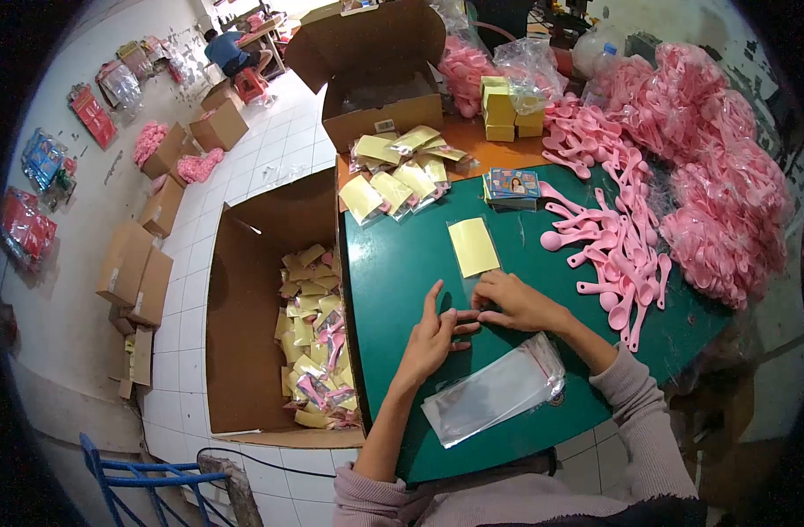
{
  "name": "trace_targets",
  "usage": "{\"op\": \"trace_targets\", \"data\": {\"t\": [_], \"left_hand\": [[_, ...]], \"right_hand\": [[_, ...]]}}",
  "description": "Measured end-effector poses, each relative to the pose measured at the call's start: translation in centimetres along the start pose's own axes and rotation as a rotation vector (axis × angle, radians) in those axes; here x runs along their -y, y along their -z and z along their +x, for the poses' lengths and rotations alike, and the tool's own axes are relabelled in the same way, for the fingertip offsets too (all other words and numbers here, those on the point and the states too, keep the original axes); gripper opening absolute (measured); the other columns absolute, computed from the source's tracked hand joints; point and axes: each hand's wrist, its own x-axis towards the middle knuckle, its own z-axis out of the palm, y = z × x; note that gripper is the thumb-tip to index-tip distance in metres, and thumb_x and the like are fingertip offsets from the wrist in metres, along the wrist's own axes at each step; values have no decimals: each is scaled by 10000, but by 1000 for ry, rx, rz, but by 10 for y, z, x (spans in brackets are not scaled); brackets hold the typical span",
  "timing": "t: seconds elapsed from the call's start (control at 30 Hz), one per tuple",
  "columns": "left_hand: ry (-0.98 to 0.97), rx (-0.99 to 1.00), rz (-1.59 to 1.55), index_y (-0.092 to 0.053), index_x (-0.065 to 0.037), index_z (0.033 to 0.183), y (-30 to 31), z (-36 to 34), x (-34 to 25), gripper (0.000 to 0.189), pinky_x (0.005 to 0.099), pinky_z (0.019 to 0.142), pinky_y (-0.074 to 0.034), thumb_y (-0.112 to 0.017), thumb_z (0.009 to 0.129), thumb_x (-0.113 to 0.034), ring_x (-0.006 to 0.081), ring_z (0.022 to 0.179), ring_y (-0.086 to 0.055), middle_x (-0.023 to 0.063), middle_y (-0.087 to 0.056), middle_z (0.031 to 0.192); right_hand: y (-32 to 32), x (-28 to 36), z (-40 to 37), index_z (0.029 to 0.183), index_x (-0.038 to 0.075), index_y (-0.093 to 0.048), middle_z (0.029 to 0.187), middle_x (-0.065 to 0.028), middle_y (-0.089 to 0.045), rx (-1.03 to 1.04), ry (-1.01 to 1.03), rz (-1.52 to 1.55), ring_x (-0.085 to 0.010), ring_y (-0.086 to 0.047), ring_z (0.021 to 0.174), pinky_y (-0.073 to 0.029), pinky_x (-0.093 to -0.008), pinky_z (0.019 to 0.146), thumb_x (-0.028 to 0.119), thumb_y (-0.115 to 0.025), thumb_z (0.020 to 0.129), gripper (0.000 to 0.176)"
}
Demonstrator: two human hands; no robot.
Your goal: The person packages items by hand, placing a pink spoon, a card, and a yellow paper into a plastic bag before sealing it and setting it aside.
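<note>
On the green table top lies a yellow card in a clear sleeve. My left hand is just below it, fingers spread, with nothing visible in it. My right hand touches the lower end of the card's sleeve; its fingers are bent together, and what they hold, if anything, is too small to tell. A stack of clear plastic bags lies below my hands. Beyond the yellow card sits a stack of printed cards. Loose pink spoons are heaped to the right.
Filled packets lie at the table's back left, before an open cardboard box. A large carton of packets stands left of the table. Bagged pink spoons pile up at the right. A person sits far behind.
</note>
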Motion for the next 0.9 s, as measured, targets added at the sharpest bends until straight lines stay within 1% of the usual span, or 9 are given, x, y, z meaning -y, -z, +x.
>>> {"op": "trace_targets", "data": {"t": [0.07,0.17,0.27,0.33,0.43,0.6,0.67,0.73,0.9], "left_hand": [[-45,-30,52,-108,-98,1346,-1,-2,-2,465,312,716,-512,-314,938,-186,210,913,-587,140,-571,1059],[-21,-20,72,-163,-115,1342,-2,-2,-4,437,321,756,-486,-303,944,-225,221,963,-564,148,-559,1062],[-2,-48,13,-208,-91,1324,-2,0,-5,430,322,742,-492,-320,941,-248,221,922,-581,150,-581,1004],[38,-55,-38,-239,-71,1306,0,3,-7,425,306,712,-503,-365,928,-218,197,870,-594,152,-592,972],[55,-39,-44,-256,-50,1294,2,6,-1,456,281,690,-507,-447,900,-176,176,815,-604,145,-601,934],[-13,-14,5,-269,-45,1292,6,9,6,509,244,678,-500,-522,852,-85,150,777,-596,124,-605,903],[-53,-71,-2,-331,-4,1248,0,6,3,460,213,628,-491,-520,834,-71,109,736,-598,102,-627,802],[-50,-97,45,-349,-3,1240,-5,4,0,448,212,625,-490,-523,832,-71,108,735,-596,99,-626,800],[8,-111,182,-355,-29,1254,-3,6,2,427,237,664,-505,-502,856,-81,135,764,-594,102,-607,859]], "right_hand": [[3,-1,2,839,78,-518,872,-86,-499,42,-10,39,-260,-467,889,-363,-380,740,167,-616,713,183],[10,3,2,814,79,-522,839,-81,-505,113,-81,147,-256,-478,861,-364,-373,733,162,-618,707,166],[9,8,0,784,83,-526,815,-77,-505,120,-96,157,-248,-485,839,-363,-366,731,157,-630,693,157],[4,16,-5,776,88,-523,812,-72,-509,-62,99,-9,-239,-492,827,-359,-357,727,163,-643,682,170],[1,25,-6,786,89,-514,828,-65,-508,-72,146,-122,-238,-493,839,-353,-351,724,175,-646,689,185],[13,35,-12,806,85,-513,830,-57,-505,-36,141,0,-228,-494,841,-351,-346,724,192,-639,718,188],[14,31,-13,811,84,-514,827,-56,-503,-6,123,106,-223,-494,839,-349,-346,728,199,-637,727,188],[11,25,-13,823,89,-529,826,-34,-500,-92,94,110,-193,-494,823,-332,-316,726,205,-643,723,190],[4,30,-15,813,82,-523,824,-46,-501,-115,97,-80,-208,-498,821,-349,-336,719,196,-630,724,180]]}}
